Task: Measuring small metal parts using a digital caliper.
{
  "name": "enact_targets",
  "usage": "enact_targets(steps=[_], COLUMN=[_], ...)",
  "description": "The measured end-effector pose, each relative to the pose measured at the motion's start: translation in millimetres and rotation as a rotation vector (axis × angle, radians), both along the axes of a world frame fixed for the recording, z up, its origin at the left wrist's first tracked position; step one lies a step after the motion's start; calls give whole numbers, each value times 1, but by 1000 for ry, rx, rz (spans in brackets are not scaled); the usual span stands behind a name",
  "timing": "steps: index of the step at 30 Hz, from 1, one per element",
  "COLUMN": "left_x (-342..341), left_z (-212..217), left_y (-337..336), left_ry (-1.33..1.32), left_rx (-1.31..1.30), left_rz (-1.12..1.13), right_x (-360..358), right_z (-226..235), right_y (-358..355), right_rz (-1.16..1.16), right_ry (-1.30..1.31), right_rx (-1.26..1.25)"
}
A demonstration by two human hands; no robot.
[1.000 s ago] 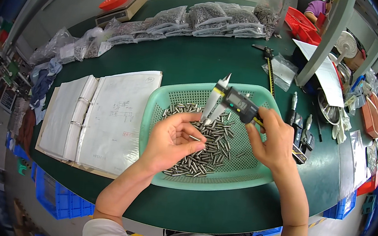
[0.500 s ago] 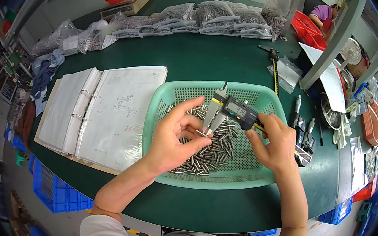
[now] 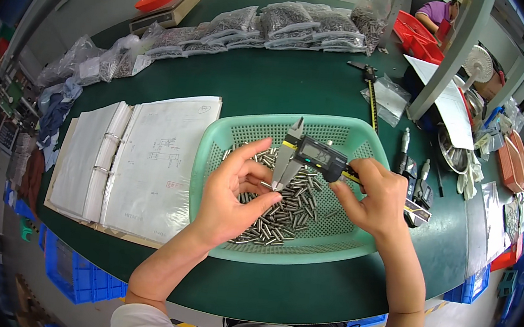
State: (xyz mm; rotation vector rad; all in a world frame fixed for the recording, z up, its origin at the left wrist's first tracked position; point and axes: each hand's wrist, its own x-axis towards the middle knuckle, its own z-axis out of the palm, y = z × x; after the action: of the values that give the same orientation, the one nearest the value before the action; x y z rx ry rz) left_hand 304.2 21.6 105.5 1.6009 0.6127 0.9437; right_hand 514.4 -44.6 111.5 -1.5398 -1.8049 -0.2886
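Over the basket: green mesh basket (image 3: 341,137) holds steel pins (image 3: 282,213).
Left hand (image 3: 233,192): now pinching one pin at the caliper's jaws.
Right hand (image 3: 376,198): still gripping the digital caliper (image 3: 314,153).
Left of basket: open binder (image 3: 128,162).

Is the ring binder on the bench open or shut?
Open. The ring binder lies spread flat left of the green basket, metal rings exposed, a drawing page facing up.
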Motion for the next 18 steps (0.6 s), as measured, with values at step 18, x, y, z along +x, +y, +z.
enact_targets(steps=[18], left_x=[-4], left_z=[-1], left_y=[3], left_ry=[-211], left_rx=[-127], left_rz=[-2], right_x=[-6], right_z=[-2], right_y=[-1], right_rz=[14], right_ry=[86], right_rx=[-93])
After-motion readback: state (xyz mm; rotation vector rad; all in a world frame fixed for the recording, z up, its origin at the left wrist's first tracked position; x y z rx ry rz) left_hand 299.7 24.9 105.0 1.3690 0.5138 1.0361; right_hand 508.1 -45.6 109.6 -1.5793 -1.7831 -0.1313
